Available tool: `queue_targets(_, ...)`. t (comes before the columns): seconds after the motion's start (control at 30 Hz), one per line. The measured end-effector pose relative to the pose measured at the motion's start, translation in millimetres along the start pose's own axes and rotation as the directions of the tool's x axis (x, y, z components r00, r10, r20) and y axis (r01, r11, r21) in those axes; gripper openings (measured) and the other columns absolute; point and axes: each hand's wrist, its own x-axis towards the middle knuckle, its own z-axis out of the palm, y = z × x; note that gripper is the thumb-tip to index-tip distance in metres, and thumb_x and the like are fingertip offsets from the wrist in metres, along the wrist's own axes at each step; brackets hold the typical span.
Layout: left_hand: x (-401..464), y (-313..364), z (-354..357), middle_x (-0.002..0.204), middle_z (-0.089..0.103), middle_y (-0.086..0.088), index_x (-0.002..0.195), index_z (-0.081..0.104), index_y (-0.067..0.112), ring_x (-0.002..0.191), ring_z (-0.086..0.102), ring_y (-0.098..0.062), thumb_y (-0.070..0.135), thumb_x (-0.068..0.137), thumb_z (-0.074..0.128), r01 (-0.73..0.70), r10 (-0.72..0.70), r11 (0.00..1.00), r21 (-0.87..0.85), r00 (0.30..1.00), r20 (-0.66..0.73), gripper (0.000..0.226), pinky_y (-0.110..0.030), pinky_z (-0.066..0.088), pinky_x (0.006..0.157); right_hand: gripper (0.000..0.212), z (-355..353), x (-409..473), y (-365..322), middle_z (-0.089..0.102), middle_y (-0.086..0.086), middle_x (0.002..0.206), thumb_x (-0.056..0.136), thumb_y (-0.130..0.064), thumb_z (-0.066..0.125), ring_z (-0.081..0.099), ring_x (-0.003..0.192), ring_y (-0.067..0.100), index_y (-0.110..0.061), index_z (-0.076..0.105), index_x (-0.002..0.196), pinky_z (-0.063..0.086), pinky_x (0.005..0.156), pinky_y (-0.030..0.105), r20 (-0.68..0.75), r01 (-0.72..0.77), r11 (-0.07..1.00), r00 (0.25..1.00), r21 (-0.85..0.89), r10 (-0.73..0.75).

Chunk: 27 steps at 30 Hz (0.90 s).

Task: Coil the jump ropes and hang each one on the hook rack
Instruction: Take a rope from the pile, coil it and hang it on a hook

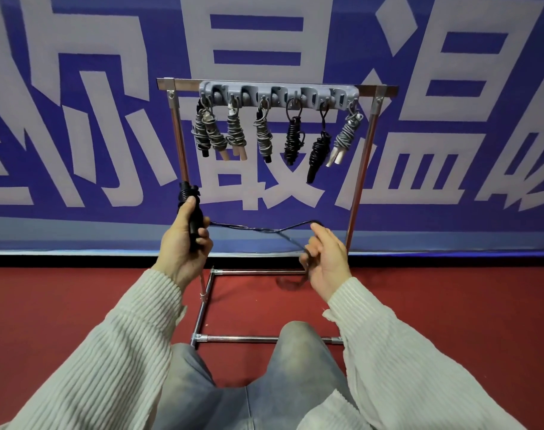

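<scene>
My left hand [183, 240] grips the black handles of a black jump rope [191, 206] upright, with a few turns of cord wound near their top. The cord [264, 228] runs right from the handles to my right hand [325, 259], whose curled fingers hold it, blurred by motion. More cord hangs from that hand toward the floor. Ahead, the grey hook rack [278, 94] sits on a metal frame's top bar. Several coiled ropes hang from its hooks: grey ones [233, 131] on the left, two black ones [294, 141] in the middle, a grey one [345, 138] at the right.
The metal frame [360, 169] stands on a red floor [78, 293], its base bars [264, 339] just ahead of my knees. A blue banner with large white characters [450, 119] covers the wall behind.
</scene>
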Motion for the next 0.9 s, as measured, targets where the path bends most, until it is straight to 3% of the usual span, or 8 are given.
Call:
queue_targets(0.1,1.8,6.2,2.1,0.077,0.058,0.0,0.115,0.064,0.025,0.049,0.044,-0.002,0.042,0.09,0.074,-0.02,0.02,1.0,0.019,1.0,0.01,0.032,-0.01,0.035,0.04,0.035,-2.4,3.1,-3.3,0.031,-0.007,0.054,0.096,-0.041,0.067,0.028,0.045,0.009,-0.018,0.052,0.075,0.027,0.041,0.022,0.064,0.07,0.842,0.997,-0.535,-0.042)
queue_targets(0.23,7.7,37.3,-2.0,0.075,0.056,0.004,0.105,0.062,0.028,0.047,0.044,-0.001,0.043,0.093,0.069,-0.076,0.076,0.997,-0.002,0.997,0.012,0.02,-0.008,0.032,0.04,0.053,-37.6,15.2,-11.4,0.05,0.005,0.05,0.091,-0.053,0.067,0.043,0.048,0.017,-0.007,0.06,0.066,0.034,0.051,0.032,0.308,0.296,-0.085,0.912,-0.951,-0.27)
queue_targets(0.4,13.3,33.7,-4.1,0.08,0.057,0.0,0.107,0.064,0.024,0.05,0.045,-0.003,0.038,0.09,0.075,-0.107,0.111,0.992,0.071,0.993,-0.05,0.024,-0.011,0.036,0.042,0.033,-41.0,10.3,-15.2,0.043,0.002,0.059,0.09,-0.013,0.075,0.044,0.047,0.009,-0.016,0.053,0.065,0.038,0.046,0.021,0.108,0.198,0.858,0.98,-0.475,-0.166)
queue_targets(0.5,16.1,30.1,-8.0,0.081,0.057,-0.001,0.11,0.062,0.019,0.051,0.047,-0.004,0.037,0.088,0.078,-0.139,0.146,0.988,0.065,0.982,-0.122,0.032,-0.012,0.037,0.043,0.033,-36.4,7.3,-21.9,0.04,-0.005,0.059,0.09,-0.007,0.074,0.033,0.044,0.007,-0.019,0.056,0.066,0.031,0.043,0.021,0.166,0.183,0.912,0.978,-0.367,-0.13)
queue_targets(0.63,20.5,40.9,-24.0,0.076,0.057,0.002,0.108,0.061,0.021,0.053,0.048,-0.004,0.036,0.09,0.076,-0.207,0.209,0.978,0.029,0.963,-0.17,0.028,-0.012,0.038,0.045,0.031,-60.0,13.0,-25.7,0.053,-0.008,0.049,0.083,-0.047,0.075,0.05,0.052,0.008,-0.027,0.061,0.065,0.041,0.057,0.026,0.472,0.425,-0.263,0.869,-0.866,-0.149)
queue_targets(0.67,19.5,42.0,-26.7,0.077,0.057,0.002,0.108,0.061,0.02,0.054,0.049,-0.004,0.036,0.09,0.076,-0.21,0.211,0.977,0.027,0.962,-0.175,0.028,-0.012,0.038,0.046,0.034,-64.9,15.7,-23.9,0.052,-0.007,0.048,0.084,-0.049,0.073,0.053,0.055,0.008,-0.028,0.058,0.061,0.043,0.063,0.025,0.494,0.438,-0.313,0.861,-0.842,-0.122)
queue_targets(0.83,15.6,27.3,-28.5,0.077,0.056,-0.001,0.109,0.062,0.013,0.055,0.049,-0.006,0.033,0.09,0.077,-0.189,0.203,0.978,0.089,0.959,-0.196,0.032,-0.014,0.04,0.047,0.022,-65.6,21.7,-18.0,0.043,-0.002,0.057,0.084,-0.018,0.08,0.039,0.053,0.013,-0.012,0.063,0.072,0.041,0.057,0.026,0.06,0.159,0.787,0.986,-0.597,-0.154)
queue_targets(0.9,15.8,20.1,-25.1,0.076,0.055,-0.001,0.109,0.06,0.011,0.055,0.048,-0.007,0.031,0.09,0.077,-0.192,0.214,0.973,0.125,0.958,-0.189,0.032,-0.015,0.04,0.047,0.018,-62.6,21.8,-16.6,0.039,-0.004,0.061,0.087,-0.012,0.077,0.031,0.046,0.009,-0.015,0.061,0.08,0.033,0.043,0.021,-0.027,0.033,0.895,0.998,-0.444,-0.05)
